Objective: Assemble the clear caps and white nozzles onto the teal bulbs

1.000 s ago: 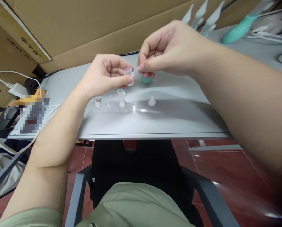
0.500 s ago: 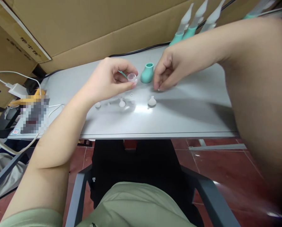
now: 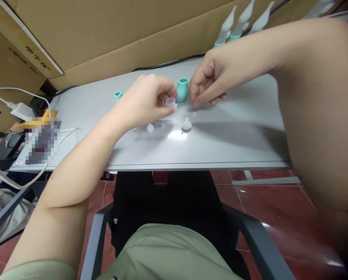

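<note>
A grey table (image 3: 238,136) bears a teal bulb (image 3: 182,90) standing upright between two hands. The right hand (image 3: 207,83), fingers curled together, hovers just right of it; the left hand (image 3: 146,102) pinches a small clear cap (image 3: 170,102) just left.

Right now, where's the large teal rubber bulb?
The large teal rubber bulb stands upright on the grey table, toward its far edge, between the left hand and the right hand.
</note>
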The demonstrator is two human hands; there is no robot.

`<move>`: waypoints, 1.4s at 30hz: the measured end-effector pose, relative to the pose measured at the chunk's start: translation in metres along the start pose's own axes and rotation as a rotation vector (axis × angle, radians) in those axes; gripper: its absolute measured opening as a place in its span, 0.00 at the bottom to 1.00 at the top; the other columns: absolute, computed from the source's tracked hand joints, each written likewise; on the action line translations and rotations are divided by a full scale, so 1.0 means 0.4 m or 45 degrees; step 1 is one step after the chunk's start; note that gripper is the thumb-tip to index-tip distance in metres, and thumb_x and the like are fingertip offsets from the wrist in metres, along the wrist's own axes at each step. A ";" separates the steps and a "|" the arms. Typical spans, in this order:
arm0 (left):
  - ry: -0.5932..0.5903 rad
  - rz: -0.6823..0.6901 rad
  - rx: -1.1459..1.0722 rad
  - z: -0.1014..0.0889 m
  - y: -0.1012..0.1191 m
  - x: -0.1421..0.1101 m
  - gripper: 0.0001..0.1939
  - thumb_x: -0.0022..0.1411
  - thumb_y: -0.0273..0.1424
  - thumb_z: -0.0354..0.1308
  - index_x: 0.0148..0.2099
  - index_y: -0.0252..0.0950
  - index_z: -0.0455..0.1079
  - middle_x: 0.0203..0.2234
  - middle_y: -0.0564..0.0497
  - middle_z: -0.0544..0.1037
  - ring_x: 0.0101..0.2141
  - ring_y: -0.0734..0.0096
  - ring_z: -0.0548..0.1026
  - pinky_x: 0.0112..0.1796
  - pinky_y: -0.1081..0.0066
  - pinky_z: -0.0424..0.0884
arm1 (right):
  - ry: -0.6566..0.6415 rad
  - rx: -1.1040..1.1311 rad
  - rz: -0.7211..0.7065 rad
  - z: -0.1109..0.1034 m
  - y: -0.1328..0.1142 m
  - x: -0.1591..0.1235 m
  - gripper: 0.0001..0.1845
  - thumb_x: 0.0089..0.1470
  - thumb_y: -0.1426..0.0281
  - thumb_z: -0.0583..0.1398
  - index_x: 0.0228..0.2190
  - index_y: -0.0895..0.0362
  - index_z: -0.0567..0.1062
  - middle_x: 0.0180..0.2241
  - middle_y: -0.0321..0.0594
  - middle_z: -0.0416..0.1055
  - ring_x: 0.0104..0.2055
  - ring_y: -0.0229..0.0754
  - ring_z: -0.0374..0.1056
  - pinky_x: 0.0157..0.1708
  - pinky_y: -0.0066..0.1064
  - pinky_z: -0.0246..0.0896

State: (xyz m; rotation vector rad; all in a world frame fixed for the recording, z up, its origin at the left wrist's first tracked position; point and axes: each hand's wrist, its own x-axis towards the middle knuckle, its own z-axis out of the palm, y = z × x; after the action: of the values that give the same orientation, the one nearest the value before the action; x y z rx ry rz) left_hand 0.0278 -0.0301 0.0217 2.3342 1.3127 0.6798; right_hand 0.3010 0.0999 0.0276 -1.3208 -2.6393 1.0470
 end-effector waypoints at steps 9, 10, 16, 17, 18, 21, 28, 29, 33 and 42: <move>0.101 -0.043 -0.002 0.019 0.019 0.018 0.35 0.62 0.21 0.79 0.68 0.46 0.78 0.42 0.51 0.96 0.47 0.42 0.95 0.52 0.46 0.86 | 0.380 -0.053 -0.238 0.052 -0.123 -0.064 0.11 0.65 0.73 0.89 0.37 0.50 0.96 0.24 0.28 0.78 0.21 0.35 0.68 0.22 0.32 0.59; 0.091 -0.029 0.001 0.021 0.020 0.017 0.41 0.62 0.21 0.78 0.74 0.45 0.76 0.43 0.51 0.96 0.47 0.43 0.95 0.52 0.47 0.86 | 0.383 -0.102 -0.213 0.063 -0.136 -0.065 0.12 0.65 0.74 0.89 0.36 0.49 0.96 0.24 0.28 0.79 0.22 0.37 0.69 0.24 0.34 0.60; -0.006 0.063 0.029 0.030 0.002 0.022 0.48 0.60 0.19 0.76 0.80 0.42 0.76 0.51 0.50 0.97 0.47 0.49 0.94 0.48 0.51 0.83 | 0.324 -0.342 -0.200 0.080 -0.146 -0.065 0.09 0.69 0.74 0.84 0.37 0.48 0.96 0.26 0.28 0.82 0.25 0.38 0.74 0.28 0.35 0.62; -0.014 0.075 0.053 0.033 -0.003 0.025 0.45 0.60 0.20 0.76 0.77 0.46 0.78 0.50 0.52 0.97 0.47 0.49 0.94 0.48 0.51 0.83 | 0.314 -0.345 -0.208 0.078 -0.139 -0.063 0.08 0.69 0.73 0.84 0.38 0.48 0.96 0.26 0.28 0.83 0.25 0.38 0.74 0.28 0.35 0.64; -0.017 0.085 0.073 0.035 -0.008 0.028 0.42 0.60 0.20 0.76 0.75 0.49 0.80 0.48 0.55 0.96 0.47 0.50 0.94 0.48 0.51 0.83 | 0.303 -0.344 -0.210 0.076 -0.131 -0.060 0.07 0.70 0.71 0.84 0.38 0.48 0.96 0.27 0.29 0.83 0.25 0.38 0.73 0.30 0.36 0.66; -0.026 0.107 0.064 0.040 -0.010 0.035 0.39 0.61 0.20 0.77 0.71 0.49 0.81 0.47 0.56 0.96 0.47 0.50 0.95 0.51 0.48 0.84 | 0.253 -0.332 -0.162 0.074 -0.116 -0.055 0.11 0.70 0.65 0.86 0.37 0.50 0.93 0.27 0.30 0.81 0.27 0.39 0.73 0.39 0.39 0.75; -0.101 0.088 0.077 0.022 0.013 0.021 0.26 0.63 0.19 0.75 0.57 0.50 0.79 0.59 0.58 0.95 0.56 0.53 0.96 0.50 0.53 0.83 | 0.212 -0.618 0.060 0.082 -0.157 -0.065 0.08 0.73 0.70 0.79 0.37 0.52 0.93 0.30 0.30 0.85 0.31 0.40 0.76 0.42 0.40 0.72; -0.101 0.088 0.079 0.018 0.011 0.016 0.25 0.63 0.20 0.74 0.56 0.49 0.79 0.60 0.56 0.95 0.57 0.51 0.96 0.50 0.53 0.83 | 0.215 -0.638 0.080 0.083 -0.161 -0.066 0.08 0.73 0.71 0.79 0.37 0.52 0.94 0.31 0.29 0.85 0.30 0.39 0.75 0.39 0.38 0.69; 0.019 0.148 0.052 0.017 -0.010 0.002 0.29 0.62 0.24 0.73 0.65 0.43 0.81 0.54 0.46 0.96 0.56 0.45 0.93 0.50 0.51 0.81 | 0.249 -0.588 0.114 0.077 -0.148 -0.061 0.08 0.68 0.73 0.82 0.36 0.51 0.94 0.29 0.28 0.85 0.27 0.39 0.74 0.32 0.39 0.64; 0.051 0.354 -0.004 0.021 -0.011 -0.019 0.13 0.71 0.27 0.72 0.49 0.48 0.74 0.46 0.49 0.89 0.47 0.54 0.86 0.49 0.53 0.80 | 0.395 -0.423 0.046 0.038 -0.136 -0.099 0.12 0.68 0.78 0.74 0.37 0.48 0.94 0.28 0.26 0.83 0.27 0.40 0.74 0.33 0.44 0.67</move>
State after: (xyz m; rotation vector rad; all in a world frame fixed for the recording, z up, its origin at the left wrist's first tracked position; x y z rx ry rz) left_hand 0.0263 -0.0354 0.0108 2.5391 1.0094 0.8143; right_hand 0.2835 0.0403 0.0575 -1.4480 -2.6279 0.3700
